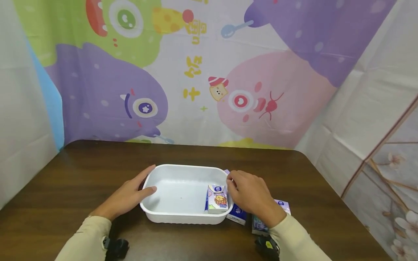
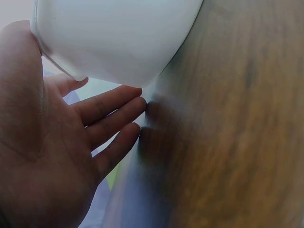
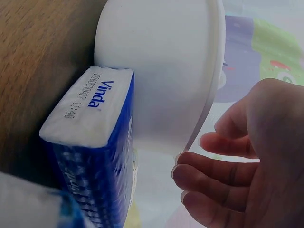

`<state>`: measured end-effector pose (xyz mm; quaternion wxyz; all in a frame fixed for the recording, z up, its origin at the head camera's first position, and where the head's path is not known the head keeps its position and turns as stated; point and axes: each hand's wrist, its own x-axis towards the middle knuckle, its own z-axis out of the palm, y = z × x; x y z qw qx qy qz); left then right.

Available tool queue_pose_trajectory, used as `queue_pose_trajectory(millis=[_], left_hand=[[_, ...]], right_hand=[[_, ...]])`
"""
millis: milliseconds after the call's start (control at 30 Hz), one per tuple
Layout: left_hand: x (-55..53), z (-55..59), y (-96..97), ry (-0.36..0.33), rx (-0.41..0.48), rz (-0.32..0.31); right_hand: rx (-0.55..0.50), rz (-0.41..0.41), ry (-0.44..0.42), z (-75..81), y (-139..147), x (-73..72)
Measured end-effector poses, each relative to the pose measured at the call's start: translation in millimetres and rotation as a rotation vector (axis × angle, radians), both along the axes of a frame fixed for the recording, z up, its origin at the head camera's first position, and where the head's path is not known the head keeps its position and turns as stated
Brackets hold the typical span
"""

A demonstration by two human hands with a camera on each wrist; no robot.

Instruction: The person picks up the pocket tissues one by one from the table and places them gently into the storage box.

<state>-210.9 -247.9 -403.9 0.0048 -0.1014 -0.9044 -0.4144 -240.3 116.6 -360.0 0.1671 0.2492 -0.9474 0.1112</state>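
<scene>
A white plastic tray stands on the table, with a lilac, cartoon-printed tissue pack inside at its right end. My left hand holds the tray's left end, thumb over the rim and the other fingers spread along the outside, fingertips by the table. At the right rim is my right hand, fingers loosely bent, fingertips right at the edge. Nothing shows between thumb and fingers in the right wrist view. Below this hand, a blue Vinda tissue pack stands beside the tray's outer wall.
More tissue packs, one dark-sided and one lilac, lie right of the tray, partly hidden under my right forearm. The brown wooden table runs back to a cartoon-printed curtain. Pale cloth walls flank both sides.
</scene>
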Motion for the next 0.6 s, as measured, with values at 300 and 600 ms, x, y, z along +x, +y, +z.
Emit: queue_pose_trajectory(millis=[300,600], left_hand=[[-2.5,1.0,1.2,-0.024,-0.003,0.007],[-1.1,1.4,1.1,-0.015,-0.014,0.001]], right_hand=[[0.039,-0.013,-0.025,-2.4,2.8,-2.7],[0.041,-0.024,-0.029,-3.6,7.8,-0.4]])
